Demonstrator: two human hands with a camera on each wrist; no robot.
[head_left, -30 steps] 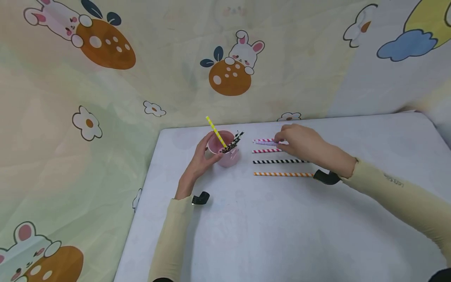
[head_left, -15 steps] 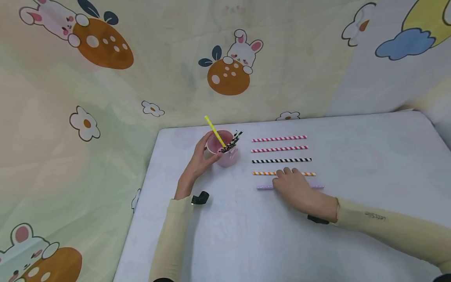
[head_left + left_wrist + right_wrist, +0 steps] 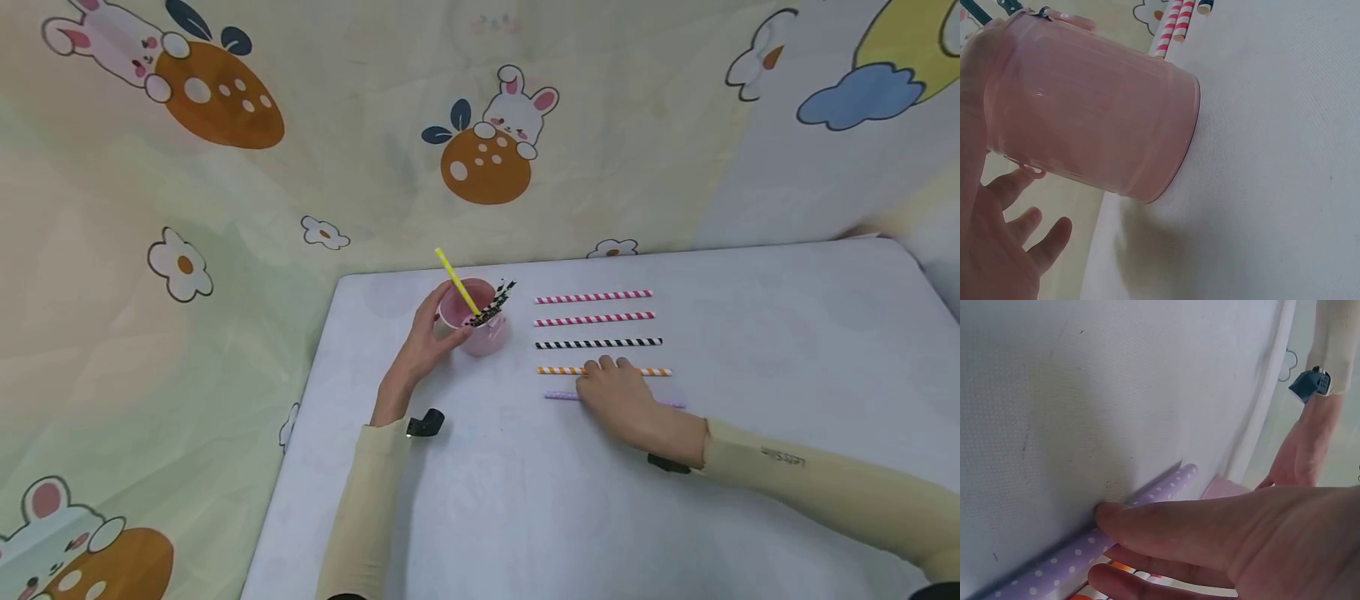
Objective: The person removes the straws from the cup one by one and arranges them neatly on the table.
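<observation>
My left hand (image 3: 422,348) grips a small pink bucket (image 3: 491,340), fingers and thumb around its upper part. A yellow straw (image 3: 456,279) leans out of the bucket, and black-and-white patterned straws (image 3: 495,307) stick out at its right side. My right hand (image 3: 618,407) pinches a purple straw with white dots (image 3: 1075,561) between thumb and fingers, low over the table. The hand covers the straw's middle in the head view. Right behind it lies an orange-striped straw (image 3: 557,370), partly hidden by the fingers.
Farther back on the white table (image 3: 525,500) lie a black-striped straw (image 3: 598,343) and two pink-striped straws, the nearer one (image 3: 594,319) and the farther one (image 3: 594,297), roughly parallel. A patterned cloth (image 3: 360,150) hangs behind the table and along its left side.
My right hand has carried the purple straw from beside the farthest pink-striped straw to the near side of the orange-striped one. My left hand has stayed on the bucket.
</observation>
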